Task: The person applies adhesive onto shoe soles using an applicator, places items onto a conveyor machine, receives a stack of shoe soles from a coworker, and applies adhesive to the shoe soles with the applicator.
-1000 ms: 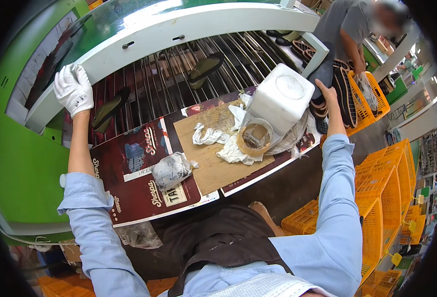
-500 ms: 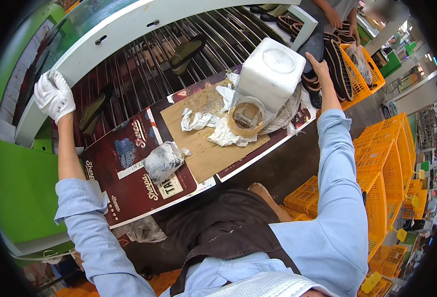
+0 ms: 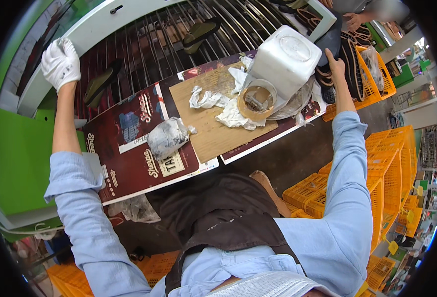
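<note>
My left hand (image 3: 61, 64), in a stained white glove, is at the far left with its fingers curled over the white metal frame (image 3: 92, 27). My bare right hand (image 3: 337, 68) reaches to the far right, its thumb on a dark grey-blue shoe (image 3: 330, 43); its other fingers are mostly hidden. Several black shoes with tan edging (image 3: 351, 67) lie beside that hand. Beyond the board, one olive shoe (image 3: 198, 37) rests on the metal rollers (image 3: 154, 47), and another olive shoe (image 3: 99, 84) stands near my left wrist.
A brown cardboard sheet (image 3: 203, 133) on the dark red board (image 3: 104, 153) bears crumpled white paper (image 3: 206, 99), a tape roll (image 3: 256, 100) and a white plastic container (image 3: 287, 59). A stained wrapped bundle (image 3: 168, 138) lies nearby. Orange crates (image 3: 389, 168) stack at right; a co-worker's hand (image 3: 354, 21) shows beyond.
The view has tilted, so the board, rollers and container sit slightly further right and higher. Both of my hands keep their places on the frame and at the grey-blue shoe.
</note>
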`<state>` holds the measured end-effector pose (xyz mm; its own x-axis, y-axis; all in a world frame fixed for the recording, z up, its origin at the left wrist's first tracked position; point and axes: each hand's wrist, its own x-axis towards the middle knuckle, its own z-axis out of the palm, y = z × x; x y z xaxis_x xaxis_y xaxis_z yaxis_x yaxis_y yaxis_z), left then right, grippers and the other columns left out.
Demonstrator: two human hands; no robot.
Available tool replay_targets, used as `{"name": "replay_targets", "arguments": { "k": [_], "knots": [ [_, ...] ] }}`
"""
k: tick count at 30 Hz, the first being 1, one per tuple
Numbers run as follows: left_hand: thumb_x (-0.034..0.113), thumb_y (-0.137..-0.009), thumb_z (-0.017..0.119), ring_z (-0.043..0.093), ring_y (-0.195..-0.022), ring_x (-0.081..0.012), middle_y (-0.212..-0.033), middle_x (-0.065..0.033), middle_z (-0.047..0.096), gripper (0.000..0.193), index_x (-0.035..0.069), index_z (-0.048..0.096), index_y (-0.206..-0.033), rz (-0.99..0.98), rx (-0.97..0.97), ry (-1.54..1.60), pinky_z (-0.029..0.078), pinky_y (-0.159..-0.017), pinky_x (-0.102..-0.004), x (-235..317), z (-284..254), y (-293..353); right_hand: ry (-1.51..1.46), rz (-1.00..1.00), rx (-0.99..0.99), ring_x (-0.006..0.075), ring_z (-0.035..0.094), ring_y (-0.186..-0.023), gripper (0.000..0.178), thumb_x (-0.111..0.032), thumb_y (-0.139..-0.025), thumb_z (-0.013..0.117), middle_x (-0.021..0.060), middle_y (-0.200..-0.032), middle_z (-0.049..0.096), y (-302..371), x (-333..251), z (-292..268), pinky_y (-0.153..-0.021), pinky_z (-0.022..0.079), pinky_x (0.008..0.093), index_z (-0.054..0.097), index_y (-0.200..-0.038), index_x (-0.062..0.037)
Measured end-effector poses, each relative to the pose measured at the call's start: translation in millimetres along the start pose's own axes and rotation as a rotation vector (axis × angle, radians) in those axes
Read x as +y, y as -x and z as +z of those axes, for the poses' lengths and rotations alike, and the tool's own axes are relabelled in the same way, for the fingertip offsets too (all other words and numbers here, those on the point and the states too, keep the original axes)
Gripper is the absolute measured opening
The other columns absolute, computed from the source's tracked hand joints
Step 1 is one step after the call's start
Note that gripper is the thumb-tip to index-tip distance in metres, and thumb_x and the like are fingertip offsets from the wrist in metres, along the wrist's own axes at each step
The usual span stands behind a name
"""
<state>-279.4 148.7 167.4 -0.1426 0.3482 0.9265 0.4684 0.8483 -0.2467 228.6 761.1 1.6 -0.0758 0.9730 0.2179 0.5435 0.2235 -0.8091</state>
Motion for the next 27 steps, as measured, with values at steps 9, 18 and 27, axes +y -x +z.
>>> {"name": "replay_targets", "arguments": {
  "k": [9,18,27],
  "knots": [
    [0.036,-0.086,0.057,0.058,-0.093,-0.0300,-0.095,-0.0089,0.065,0.027,0.012,0.063,-0.096,-0.016,0.068,0.002,0.045,-0.084,-0.0440,-1.3,3.5,3.7,-0.050,-0.284,-0.019,0.0289,0.056,-0.109,0.067,-0.044,-0.088,0.058,0.0231,-0.119,0.057,51.3,2.0,-28.7,-0.094,0.041,0.0346,0.047,-0.128,0.0079],
    [0.022,-0.093,0.050,0.057,-0.098,-0.0291,-0.103,-0.0083,0.064,0.020,0.008,0.062,-0.100,-0.024,0.184,0.210,0.044,-0.088,-0.0411,-7.4,0.4,17.4,0.770,-0.711,0.130,0.0367,0.046,-0.119,0.038,-0.034,-0.092,0.050,0.0194,-0.127,0.051,72.2,-56.3,-16.1,-0.098,0.039,0.0409,0.057,-0.122,-0.0116],
    [0.019,-0.095,0.043,0.058,-0.093,-0.0304,-0.095,-0.0086,0.064,0.023,0.007,0.063,-0.096,-0.038,0.190,0.273,0.044,-0.085,-0.0422,0.6,2.1,6.4,0.345,-0.537,-0.065,0.0325,0.051,-0.108,0.033,-0.023,-0.095,0.049,0.0193,-0.110,0.056,168.7,0.0,-92.1,-0.096,0.038,0.0362,0.056,-0.115,0.0012]
  ]
}}
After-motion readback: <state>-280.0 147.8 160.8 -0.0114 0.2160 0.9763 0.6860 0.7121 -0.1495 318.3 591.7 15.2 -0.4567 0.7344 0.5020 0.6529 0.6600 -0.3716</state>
